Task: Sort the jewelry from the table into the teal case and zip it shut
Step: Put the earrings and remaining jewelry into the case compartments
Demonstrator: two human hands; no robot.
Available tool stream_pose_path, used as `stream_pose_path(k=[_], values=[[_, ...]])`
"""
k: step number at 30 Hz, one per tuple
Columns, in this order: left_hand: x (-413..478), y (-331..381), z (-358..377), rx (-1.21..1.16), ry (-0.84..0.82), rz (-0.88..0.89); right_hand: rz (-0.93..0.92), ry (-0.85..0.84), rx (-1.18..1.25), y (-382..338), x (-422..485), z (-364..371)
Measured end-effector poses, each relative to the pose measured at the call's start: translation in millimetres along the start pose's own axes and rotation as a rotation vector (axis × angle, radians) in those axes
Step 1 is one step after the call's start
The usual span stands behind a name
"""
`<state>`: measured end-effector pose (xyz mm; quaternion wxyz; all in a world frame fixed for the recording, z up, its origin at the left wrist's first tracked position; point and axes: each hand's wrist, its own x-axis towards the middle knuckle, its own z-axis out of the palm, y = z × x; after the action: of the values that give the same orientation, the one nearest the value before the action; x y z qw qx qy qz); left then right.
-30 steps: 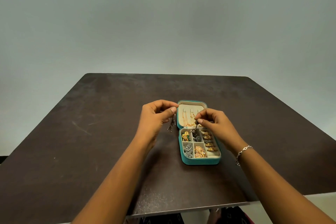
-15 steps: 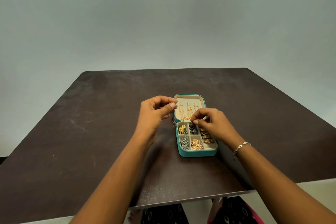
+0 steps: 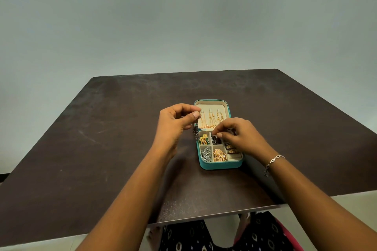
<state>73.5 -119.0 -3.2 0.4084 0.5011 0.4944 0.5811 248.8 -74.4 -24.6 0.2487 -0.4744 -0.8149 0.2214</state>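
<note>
Teal case (image 3: 220, 166) lies open; left hand (image 3: 175, 124) pinches a dangling earring (image 3: 196, 131), right hand (image 3: 242, 134) pinches dark jewelry (image 3: 215, 139) inside.

Your left forearm (image 3: 126, 199) comes in bare from the near left and runs far and rightward. Your left hand (image 3: 175, 126) is raised at the end of it, with its fingers curled in. Its thumb and forefinger meet on the right side and pinch the top of a dark earring (image 3: 196, 131), which hangs straight down from them.

Your right forearm (image 3: 318, 199) enters from the near right corner and reaches far and leftward. Your right hand (image 3: 240, 136) is just right of the left one and a little nearer, palm down with the knuckles arched. Its thumb and forefinger tips close at the left on a small dark piece (image 3: 214, 137), and the other fingers curl loosely behind. The two hands are near each other but apart.
</note>
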Motion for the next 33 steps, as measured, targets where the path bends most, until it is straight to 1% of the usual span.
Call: stream_pose_path(k=[4, 8, 13, 19, 28, 33], values=[[1, 3, 5, -0.014, -0.023, 0.022, 0.058, 0.18, 0.13, 14, -8, -6], [6, 5, 11, -0.008, -0.044, 0.041, 0.169, 0.268, 0.213, 31, -25, -8], [12, 1, 22, -0.002, -0.052, 0.014, 0.229, 0.282, 0.277, 47, -45, -1], [13, -5, 35, -0.013, -0.047, -0.051, 0.215, 0.294, 0.266, 55, -50, 4], [22, -9, 46, 0.018, -0.047, -0.041, 0.206, 0.286, 0.254, 57, -51, 4], [25, -16, 49, 0.091, -0.042, -0.024, 0.205, 0.28, 0.259, 57, -52, 4]])
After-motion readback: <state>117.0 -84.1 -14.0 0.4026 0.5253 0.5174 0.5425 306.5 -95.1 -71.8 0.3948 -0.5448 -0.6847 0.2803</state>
